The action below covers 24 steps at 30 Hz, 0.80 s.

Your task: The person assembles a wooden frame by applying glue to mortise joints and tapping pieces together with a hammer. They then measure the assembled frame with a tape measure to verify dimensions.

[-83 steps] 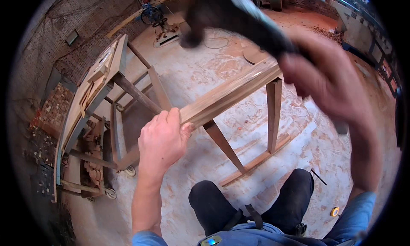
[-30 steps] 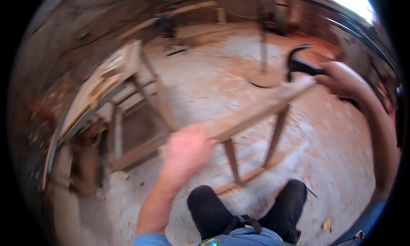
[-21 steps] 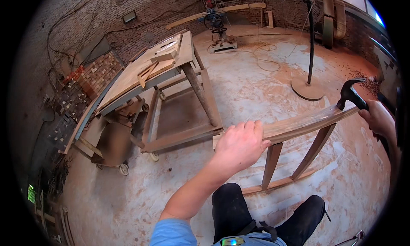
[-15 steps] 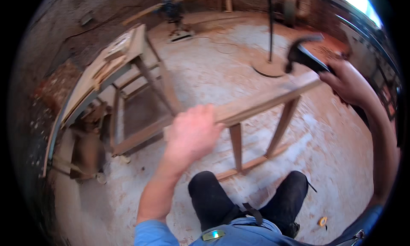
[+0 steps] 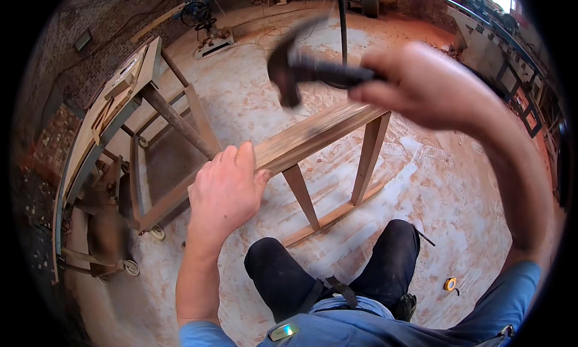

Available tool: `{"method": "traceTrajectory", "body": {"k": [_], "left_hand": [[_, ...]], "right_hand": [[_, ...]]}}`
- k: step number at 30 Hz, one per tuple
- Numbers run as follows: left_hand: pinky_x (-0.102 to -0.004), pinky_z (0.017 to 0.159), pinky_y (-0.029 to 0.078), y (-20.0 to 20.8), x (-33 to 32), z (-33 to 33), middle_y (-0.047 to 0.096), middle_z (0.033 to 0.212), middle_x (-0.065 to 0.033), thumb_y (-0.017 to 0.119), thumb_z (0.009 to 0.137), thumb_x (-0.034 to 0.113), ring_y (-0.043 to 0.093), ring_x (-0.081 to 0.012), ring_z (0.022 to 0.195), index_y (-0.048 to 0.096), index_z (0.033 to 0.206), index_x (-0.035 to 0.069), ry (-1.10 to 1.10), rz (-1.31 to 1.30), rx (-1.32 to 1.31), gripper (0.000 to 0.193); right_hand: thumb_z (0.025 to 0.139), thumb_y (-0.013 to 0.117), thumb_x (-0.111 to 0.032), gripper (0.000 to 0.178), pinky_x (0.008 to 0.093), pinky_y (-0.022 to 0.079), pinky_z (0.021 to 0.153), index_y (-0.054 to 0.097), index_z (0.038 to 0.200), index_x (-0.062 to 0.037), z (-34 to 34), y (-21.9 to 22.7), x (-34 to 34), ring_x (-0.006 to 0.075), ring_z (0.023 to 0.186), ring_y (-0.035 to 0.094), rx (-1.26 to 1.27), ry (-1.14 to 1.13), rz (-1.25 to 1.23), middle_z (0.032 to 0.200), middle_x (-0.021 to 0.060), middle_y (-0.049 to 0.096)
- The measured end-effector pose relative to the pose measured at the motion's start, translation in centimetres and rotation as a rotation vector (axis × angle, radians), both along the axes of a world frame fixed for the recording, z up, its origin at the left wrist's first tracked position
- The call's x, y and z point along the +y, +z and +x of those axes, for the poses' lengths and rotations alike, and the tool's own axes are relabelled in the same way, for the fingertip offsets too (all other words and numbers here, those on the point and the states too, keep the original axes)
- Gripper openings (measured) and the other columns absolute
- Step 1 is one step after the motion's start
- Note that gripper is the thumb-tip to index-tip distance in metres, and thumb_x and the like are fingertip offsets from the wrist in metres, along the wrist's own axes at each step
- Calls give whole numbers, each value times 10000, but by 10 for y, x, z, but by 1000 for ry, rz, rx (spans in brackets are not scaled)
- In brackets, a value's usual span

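My left hand (image 5: 224,187) is closed over the near left end of a wooden frame (image 5: 319,132), fingers wrapped on its thick top rail. Two slanting wooden uprights run from that rail down to a lower rail (image 5: 319,223) near the floor. Raised above the far part of the top rail, my right hand (image 5: 409,85) grips a claw hammer (image 5: 313,69) by its dark handle. The hammer head is apart from the wood, blurred a little by motion. Dark streaks mark the rail's upper face below it.
To the left stands a wheeled wooden workbench (image 5: 114,106) with wood pieces on top. A machine with a handwheel (image 5: 195,13) is at the back left. A yellow tape measure (image 5: 450,284) lies on the dusty floor at the right. Shelving and machinery (image 5: 506,52) line the right wall.
My right hand has brought the hammer leftward and nearer, over the rail. The left hand still grips the frame's end. The whole view has shifted.
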<state>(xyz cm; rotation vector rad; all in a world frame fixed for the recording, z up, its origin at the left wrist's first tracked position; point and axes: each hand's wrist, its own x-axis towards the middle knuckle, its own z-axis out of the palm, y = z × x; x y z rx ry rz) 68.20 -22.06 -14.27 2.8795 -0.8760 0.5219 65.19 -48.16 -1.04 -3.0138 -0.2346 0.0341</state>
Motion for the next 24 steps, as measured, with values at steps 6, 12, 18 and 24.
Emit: {"method": "traceTrajectory", "body": {"k": [6,12,18,24], "left_hand": [[-436,692,484,2,2,-2,560,825,-141,677,820,274,600,-335,801,509,987,20,1,-3,4,347],[-436,697,486,-5,0,-1,563,836,-143,671,824,266,602,-338,804,505,995,18,3,-3,55,344],[-444,714,473,1,0,-3,570,905,-165,636,837,226,591,-364,855,509,1177,-3,27,28,103,429],[-441,732,475,-7,4,-2,568,911,-170,628,845,225,592,-366,876,506,1186,-10,-8,-1,123,431]], "right_hand": [[924,581,-358,363,412,529,693,609,973,1,15,-48,4,289,682,653,-259,227,-56,658,133,606],[901,590,-374,358,451,513,654,661,927,-25,0,-6,9,353,704,655,2,68,28,783,209,656],[915,582,-364,358,442,504,637,621,945,-9,5,-48,13,322,693,651,-58,119,-49,679,169,618],[917,602,-337,292,375,475,535,629,936,-47,3,-8,8,224,543,590,-122,142,-31,600,95,560]]}}
